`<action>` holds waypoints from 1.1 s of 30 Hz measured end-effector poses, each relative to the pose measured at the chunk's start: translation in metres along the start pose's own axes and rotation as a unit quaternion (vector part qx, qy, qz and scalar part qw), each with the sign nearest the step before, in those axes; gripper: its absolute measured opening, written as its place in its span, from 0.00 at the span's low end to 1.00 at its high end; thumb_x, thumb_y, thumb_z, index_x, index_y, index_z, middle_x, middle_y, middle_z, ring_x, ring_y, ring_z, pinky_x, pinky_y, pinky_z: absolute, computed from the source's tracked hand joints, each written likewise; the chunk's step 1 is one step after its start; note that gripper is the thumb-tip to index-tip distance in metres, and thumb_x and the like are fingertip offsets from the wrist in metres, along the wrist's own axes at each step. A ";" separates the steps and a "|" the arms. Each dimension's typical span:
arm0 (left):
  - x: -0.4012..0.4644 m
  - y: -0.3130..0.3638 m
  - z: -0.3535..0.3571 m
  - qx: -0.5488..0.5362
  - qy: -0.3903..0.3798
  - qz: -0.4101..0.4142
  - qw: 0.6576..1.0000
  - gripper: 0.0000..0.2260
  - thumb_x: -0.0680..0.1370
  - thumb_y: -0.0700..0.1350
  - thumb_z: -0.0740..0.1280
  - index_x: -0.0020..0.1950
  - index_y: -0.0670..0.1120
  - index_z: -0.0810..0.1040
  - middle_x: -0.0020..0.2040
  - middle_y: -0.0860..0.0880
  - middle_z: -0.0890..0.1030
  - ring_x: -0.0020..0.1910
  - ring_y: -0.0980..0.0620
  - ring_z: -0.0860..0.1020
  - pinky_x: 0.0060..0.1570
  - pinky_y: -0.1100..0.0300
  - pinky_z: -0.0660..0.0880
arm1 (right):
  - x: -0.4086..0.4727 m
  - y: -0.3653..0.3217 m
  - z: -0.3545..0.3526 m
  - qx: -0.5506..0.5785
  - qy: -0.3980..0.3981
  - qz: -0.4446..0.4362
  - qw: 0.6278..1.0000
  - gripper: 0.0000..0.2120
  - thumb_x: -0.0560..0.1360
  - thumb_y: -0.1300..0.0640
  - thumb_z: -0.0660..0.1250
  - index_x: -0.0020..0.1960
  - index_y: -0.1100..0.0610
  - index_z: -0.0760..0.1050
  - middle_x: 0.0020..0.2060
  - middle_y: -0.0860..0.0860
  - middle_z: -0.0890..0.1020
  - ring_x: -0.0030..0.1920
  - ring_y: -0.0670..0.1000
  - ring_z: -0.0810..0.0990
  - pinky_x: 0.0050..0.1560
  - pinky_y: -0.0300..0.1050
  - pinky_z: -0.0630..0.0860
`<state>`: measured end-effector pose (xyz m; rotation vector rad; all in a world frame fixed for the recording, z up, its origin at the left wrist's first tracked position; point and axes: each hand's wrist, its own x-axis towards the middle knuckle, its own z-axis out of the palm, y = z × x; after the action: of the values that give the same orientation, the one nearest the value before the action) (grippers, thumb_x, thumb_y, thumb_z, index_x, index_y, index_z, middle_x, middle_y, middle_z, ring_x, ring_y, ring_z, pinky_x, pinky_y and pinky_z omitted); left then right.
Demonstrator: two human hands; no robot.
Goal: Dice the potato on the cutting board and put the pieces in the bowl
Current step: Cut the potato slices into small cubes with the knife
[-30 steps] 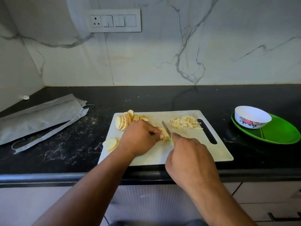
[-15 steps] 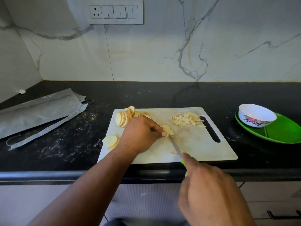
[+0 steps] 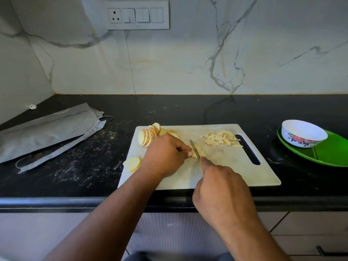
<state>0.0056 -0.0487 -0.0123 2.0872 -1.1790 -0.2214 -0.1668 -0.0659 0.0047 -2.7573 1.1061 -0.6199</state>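
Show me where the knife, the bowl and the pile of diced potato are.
knife (image 3: 194, 148): head view, on the bare blade above the right hand.
bowl (image 3: 301, 140): head view, on its flowered outer wall.
pile of diced potato (image 3: 220, 139): head view, on the middle of the heap.

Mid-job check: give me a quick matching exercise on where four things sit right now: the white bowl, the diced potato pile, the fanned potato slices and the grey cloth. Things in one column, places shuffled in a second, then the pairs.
Things
1. white bowl
2. diced potato pile
3. fanned potato slices
4. grey cloth

Places
A. far left corner of the cutting board
B. on the black counter, left of the board
C. on the green plate
D. on the board beside its handle slot

Pairs: 1-C, 2-D, 3-A, 4-B
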 end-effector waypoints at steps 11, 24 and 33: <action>0.002 -0.002 0.002 -0.007 0.008 0.002 1.000 0.05 0.77 0.52 0.76 0.52 0.55 0.89 0.46 0.61 0.86 0.45 0.65 0.81 0.37 0.80 0.69 | -0.046 0.008 -0.037 0.007 -0.072 -0.002 0.997 0.29 0.79 0.47 0.56 0.78 0.44 0.52 0.55 0.43 0.78 0.54 0.44 0.77 0.49 0.37 0.70; -0.005 0.002 -0.003 0.014 0.016 0.001 1.000 0.04 0.79 0.50 0.74 0.52 0.56 0.89 0.47 0.61 0.86 0.42 0.62 0.80 0.40 0.74 0.72 | -0.002 -0.002 -0.002 0.003 0.020 -0.012 1.000 0.24 0.77 0.50 0.61 0.73 0.48 0.65 0.47 0.46 0.81 0.46 0.47 0.80 0.40 0.36 0.69; -0.003 -0.001 -0.003 -0.011 0.013 -0.009 1.000 0.04 0.78 0.47 0.76 0.50 0.56 0.89 0.41 0.62 0.84 0.42 0.62 0.80 0.37 0.77 0.71 | 0.001 -0.005 0.000 0.015 0.009 -0.007 1.000 0.26 0.78 0.49 0.60 0.75 0.48 0.63 0.49 0.46 0.82 0.47 0.46 0.81 0.45 0.37 0.76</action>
<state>0.0056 -0.0445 -0.0114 2.0766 -1.1390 -0.2134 -0.1628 -0.0628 0.0066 -2.7417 1.0741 -0.6571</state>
